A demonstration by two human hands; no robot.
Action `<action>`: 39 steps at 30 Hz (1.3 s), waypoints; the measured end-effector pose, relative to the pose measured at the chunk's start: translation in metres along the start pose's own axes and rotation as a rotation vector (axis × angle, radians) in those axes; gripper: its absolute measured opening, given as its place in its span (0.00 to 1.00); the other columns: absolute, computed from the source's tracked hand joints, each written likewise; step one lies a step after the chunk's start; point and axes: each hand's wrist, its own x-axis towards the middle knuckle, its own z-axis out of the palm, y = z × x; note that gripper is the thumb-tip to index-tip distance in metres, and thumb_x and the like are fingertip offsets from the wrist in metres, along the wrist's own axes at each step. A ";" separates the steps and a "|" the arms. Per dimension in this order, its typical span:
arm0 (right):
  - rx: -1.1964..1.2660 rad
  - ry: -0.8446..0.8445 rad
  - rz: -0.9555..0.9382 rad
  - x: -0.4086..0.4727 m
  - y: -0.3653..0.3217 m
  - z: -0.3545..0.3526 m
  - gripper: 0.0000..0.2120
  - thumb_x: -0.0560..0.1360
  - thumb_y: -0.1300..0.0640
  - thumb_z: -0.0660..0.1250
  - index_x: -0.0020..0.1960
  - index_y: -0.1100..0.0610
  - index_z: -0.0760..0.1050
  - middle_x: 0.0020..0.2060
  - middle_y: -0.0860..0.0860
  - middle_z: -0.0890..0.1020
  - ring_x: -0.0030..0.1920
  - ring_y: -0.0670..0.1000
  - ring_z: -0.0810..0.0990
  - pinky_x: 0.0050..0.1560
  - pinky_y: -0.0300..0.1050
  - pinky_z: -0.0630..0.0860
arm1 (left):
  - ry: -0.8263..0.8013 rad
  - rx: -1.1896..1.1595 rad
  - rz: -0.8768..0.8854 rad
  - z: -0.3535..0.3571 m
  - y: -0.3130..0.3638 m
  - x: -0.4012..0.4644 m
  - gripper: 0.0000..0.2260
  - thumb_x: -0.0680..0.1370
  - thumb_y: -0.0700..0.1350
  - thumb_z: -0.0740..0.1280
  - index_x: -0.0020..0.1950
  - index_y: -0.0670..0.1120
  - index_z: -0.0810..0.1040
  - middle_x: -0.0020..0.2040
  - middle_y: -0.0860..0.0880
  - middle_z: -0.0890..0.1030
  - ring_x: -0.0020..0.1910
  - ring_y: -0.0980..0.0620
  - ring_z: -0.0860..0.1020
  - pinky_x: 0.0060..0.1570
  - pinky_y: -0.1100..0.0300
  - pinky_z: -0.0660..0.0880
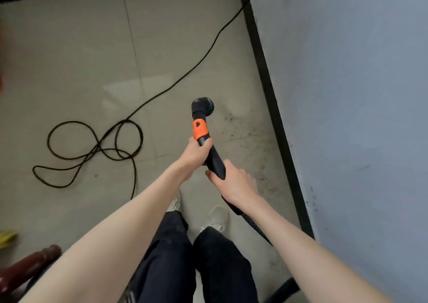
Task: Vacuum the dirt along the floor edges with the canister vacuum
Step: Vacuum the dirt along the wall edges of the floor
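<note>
Left hand (196, 151) and right hand (234, 182) both gripping vacuum wand (209, 149); brush nozzle (203, 106) mid-frame. Advice: steer right onto dirt (243, 131) beside black baseboard (273, 108), avoiding cord (97, 147).

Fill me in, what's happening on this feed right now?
A person holds a vacuum wand in both hands: the left hand grips just below the orange collar, the right hand grips lower down. The round brush nozzle points toward scattered dirt beside the black baseboard. A power cord lies looped on the floor to the left.
</note>
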 end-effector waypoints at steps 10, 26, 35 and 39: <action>0.056 -0.010 0.023 0.184 0.052 0.111 0.20 0.77 0.36 0.58 0.54 0.53 0.68 0.50 0.57 0.81 0.51 0.62 0.79 0.43 0.49 0.68 | -0.004 0.078 -0.105 0.023 -0.083 0.207 0.16 0.80 0.48 0.58 0.61 0.39 0.61 0.52 0.42 0.72 0.51 0.43 0.75 0.56 0.48 0.76; 0.450 0.097 -0.064 0.268 0.114 0.190 0.16 0.78 0.38 0.58 0.42 0.49 0.64 0.35 0.50 0.76 0.39 0.56 0.78 0.37 0.47 0.70 | 0.030 0.391 0.285 0.066 -0.130 0.280 0.11 0.81 0.46 0.57 0.56 0.41 0.59 0.39 0.49 0.68 0.37 0.51 0.71 0.35 0.57 0.67; 0.592 0.149 -0.066 0.249 0.144 0.178 0.14 0.77 0.44 0.66 0.42 0.53 0.71 0.34 0.48 0.79 0.33 0.46 0.78 0.36 0.36 0.73 | -0.057 0.419 0.272 0.090 -0.119 0.274 0.12 0.81 0.48 0.56 0.56 0.41 0.58 0.43 0.47 0.69 0.46 0.46 0.71 0.46 0.56 0.68; 0.700 0.130 -0.099 0.263 0.155 0.179 0.12 0.76 0.44 0.67 0.41 0.51 0.72 0.37 0.48 0.80 0.37 0.45 0.79 0.39 0.35 0.72 | -0.068 0.453 0.328 0.099 -0.114 0.289 0.12 0.81 0.48 0.56 0.56 0.41 0.58 0.47 0.45 0.70 0.46 0.46 0.71 0.45 0.56 0.68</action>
